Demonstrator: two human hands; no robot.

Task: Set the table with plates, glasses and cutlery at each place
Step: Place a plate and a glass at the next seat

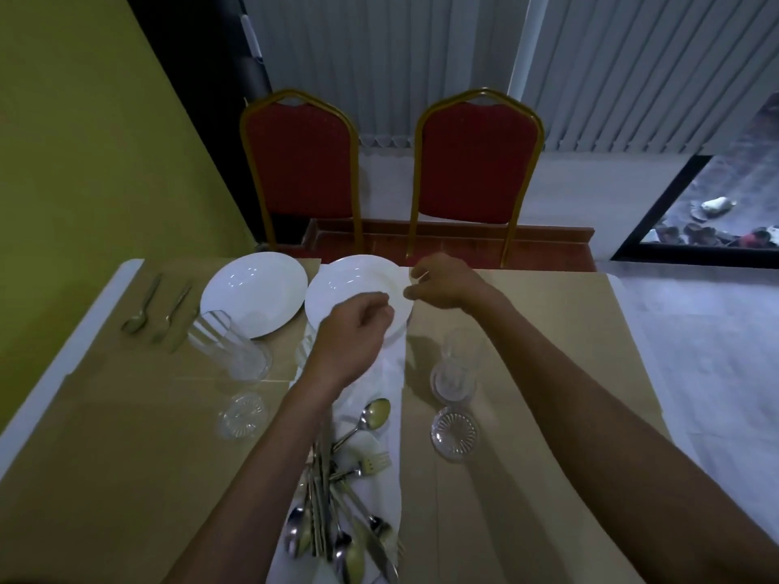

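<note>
Two white plates lie at the table's far edge. The left plate [253, 292] lies alone. My left hand [354, 330] grips the near rim of the right plate [350, 280], and my right hand [442, 284] pinches its right rim. A spoon [141, 305] and a fork [173, 309] lie left of the left plate. A tall glass [236, 347] stands near that plate, with a lower glass [242, 415] in front of it. Two more glasses [454, 368] [454, 434] stand on the right. A cutlery pile [337, 507] lies on a white cloth [388, 373].
The table [105, 436] has a tan cover. Two red chairs with gold frames [301, 162] [478, 162] stand behind its far edge. A yellow wall [84, 141] runs along the left. Grey floor [695, 351] lies to the right.
</note>
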